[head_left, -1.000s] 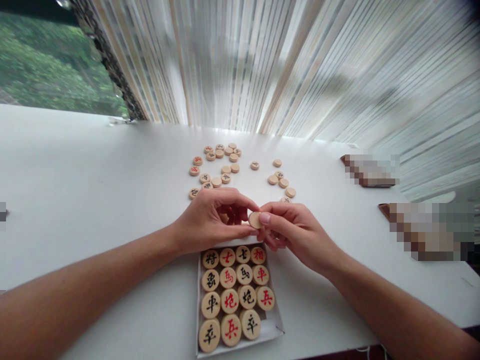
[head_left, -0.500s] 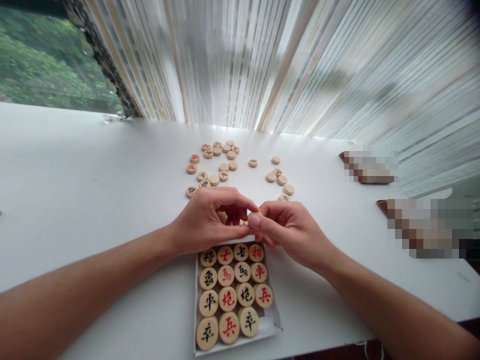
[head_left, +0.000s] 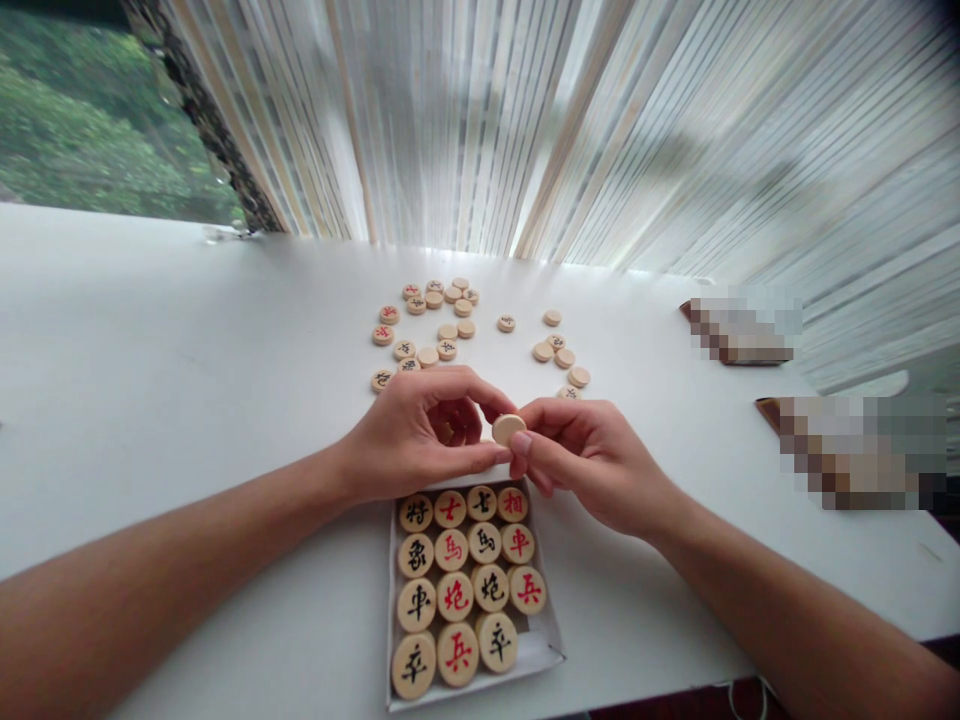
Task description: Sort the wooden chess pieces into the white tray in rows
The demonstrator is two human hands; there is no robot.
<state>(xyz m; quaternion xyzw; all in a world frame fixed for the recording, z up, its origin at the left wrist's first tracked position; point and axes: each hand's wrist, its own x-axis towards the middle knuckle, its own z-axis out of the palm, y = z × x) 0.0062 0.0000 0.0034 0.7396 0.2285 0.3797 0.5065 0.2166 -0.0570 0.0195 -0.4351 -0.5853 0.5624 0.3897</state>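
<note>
A round wooden chess piece (head_left: pixel 508 428) shows its blank face between my two hands, just above the far end of a white box (head_left: pixel 551 640). My left hand (head_left: pixel 416 440) is curled, with thumb and forefinger pinching the piece's left edge. My right hand (head_left: pixel 585 455) pinches its right edge with thumb and fingers. The box holds several wooden pieces (head_left: pixel 457 575) in rows, marked with red or black characters. More loose pieces (head_left: pixel 435 325) lie scattered on the white table (head_left: pixel 187 380) beyond my hands.
A second small group of loose pieces (head_left: pixel 559 352) lies right of the first. Two blurred-out objects (head_left: pixel 742 330) (head_left: pixel 855 450) sit at the table's right side. A striped curtain (head_left: pixel 600 130) hangs behind the table, with a window onto greenery (head_left: pixel 90 130) at the left.
The piece between my fingers has been turned, from edge-on half a second ago to its blank face showing. Both hands stay in nearly the same place.
</note>
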